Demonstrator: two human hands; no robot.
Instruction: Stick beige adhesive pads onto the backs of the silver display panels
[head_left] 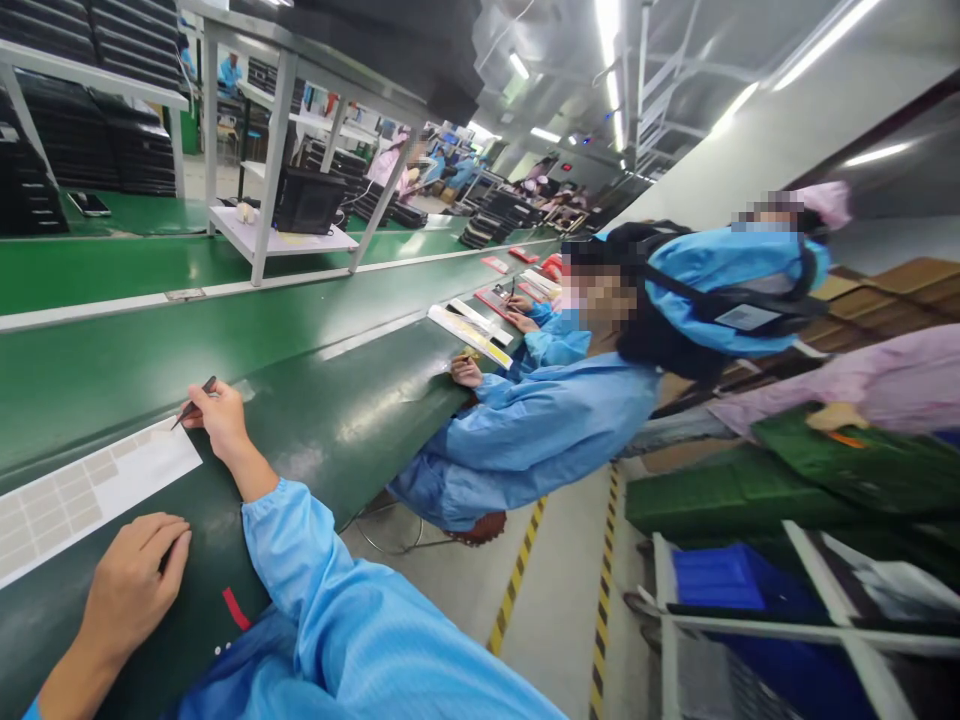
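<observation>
A long factory hall under bright strip lights runs into the distance, its view tilted, with a green conveyor belt stretching from the near left to the far centre. Workers in blue gowns sit along its right side, and a yellow-and-black striped floor line runs beside the nearest seated co-worker's blue sleeve. A white metal shelf stands over the belt's far side.

At the near left, a white rectangular sheet of pale tan labels lies flat on the dark green belt, its labels set in tidy rows. No gap in the rows can be made out, and no label can be seen lifted.

The right hand is closed narrowly around slim dark tweezers, whose tip points down just beside the sheet's far corner, without clearly touching it. The left hand rests loosely open on the belt, fingers slightly curled, its fingertips near the sheet's near edge and holding nothing.
</observation>
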